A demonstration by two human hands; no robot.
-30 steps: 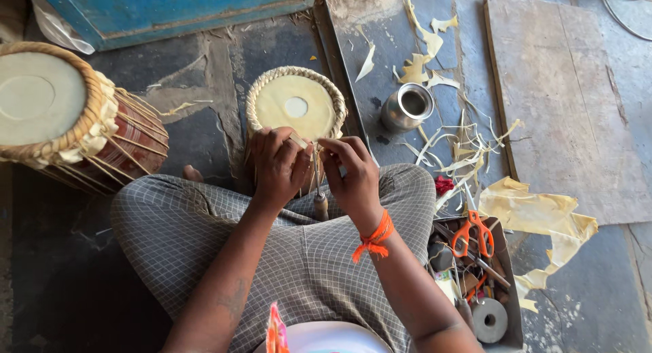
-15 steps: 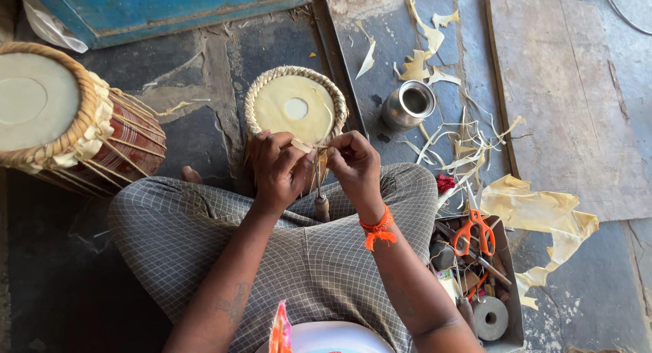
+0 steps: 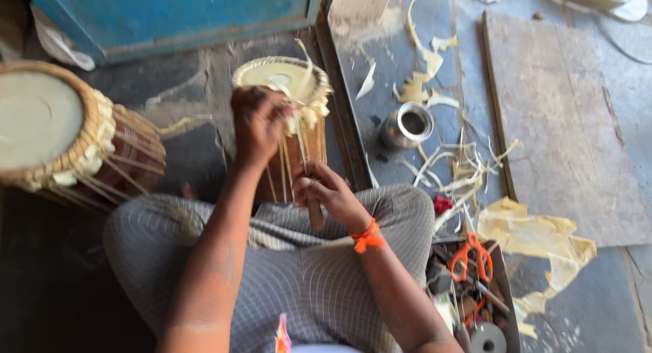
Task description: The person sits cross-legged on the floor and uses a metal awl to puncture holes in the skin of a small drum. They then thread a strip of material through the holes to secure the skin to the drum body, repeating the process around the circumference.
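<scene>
Gripping the braided rim of the small drum (image 3: 288, 122), the left hand (image 3: 255, 122) has its fingers closed on a pale lacing strap (image 3: 299, 132) up near the drumhead, while the right hand (image 3: 326, 193) sits lower, fist wrapped around a wooden-handled tool (image 3: 316, 214) whose tip runs in among the straps on the drum's side. The drum stands upright, leaning slightly, between the person's crossed legs on the dark floor (image 3: 190, 115). A larger finished drum (image 3: 61, 136) lies tilted to the left, well apart. To the right, a small metal cup (image 3: 406, 125) stands among curled hide trimmings (image 3: 462, 170), and a tray of tools (image 3: 499, 278) with orange scissors (image 3: 471, 254) is just beside the right knee. The risks here, as I judge them: the strap is thin and drawn taut, so a sharp pull from the left hand could snap it or drag the braid out of line; the tool could slip off the strap and jab the drumhead or the left wrist; and since only the legs brace the drum, an uneven pull might tip it toward the metal cup
</scene>
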